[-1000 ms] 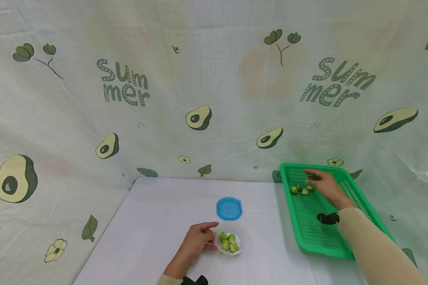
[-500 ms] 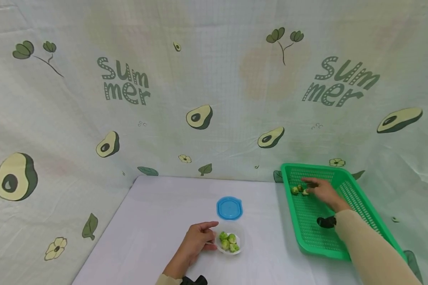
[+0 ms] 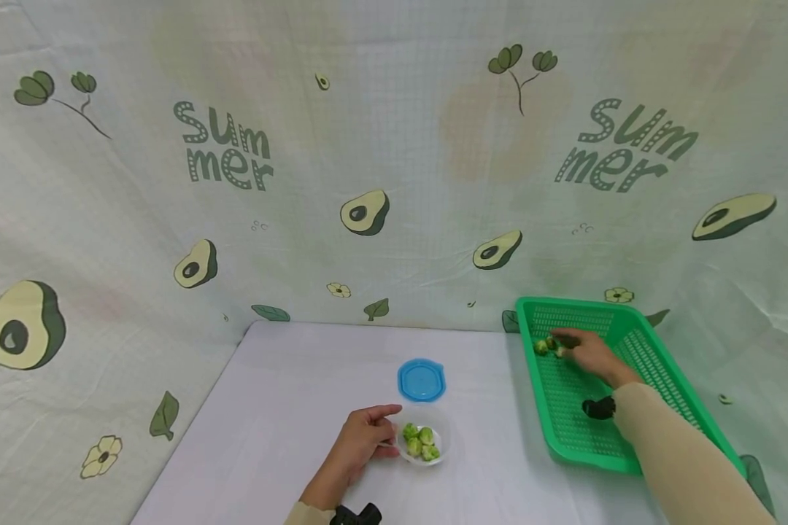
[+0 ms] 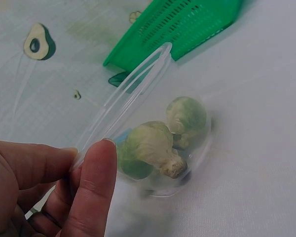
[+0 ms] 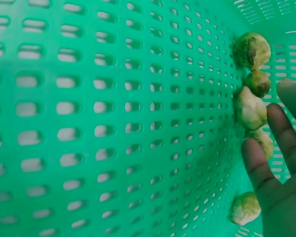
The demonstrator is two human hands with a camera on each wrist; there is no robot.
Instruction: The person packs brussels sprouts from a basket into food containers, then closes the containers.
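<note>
My left hand [image 3: 362,443] pinches the rim of a clear plastic bowl [image 4: 138,81] between thumb and finger, at the front of the table. Several green Brussels sprouts [image 3: 414,446] lie inside the bowl. Over on the right, my right hand [image 3: 594,356] reaches down into a green perforated basket [image 3: 551,430]. Its fingers are spread beside several Brussels sprouts [image 5: 252,108] along the basket's left side. One fingertip appears to touch a sprout [image 5: 260,142]; no sprout is visibly gripped. In the head view, the hand partly hides these sprouts.
A blue lid [image 3: 422,380] lies flat on the white table [image 3: 289,394], just behind the bowl. A printed cloth [image 3: 420,146] hangs along the back and sides. The basket's raised rim [image 3: 532,372] stands between the two hands.
My right hand has lowered into the basket and come closer to the sprouts, covering some of them. My left hand still holds the bowl in the same place.
</note>
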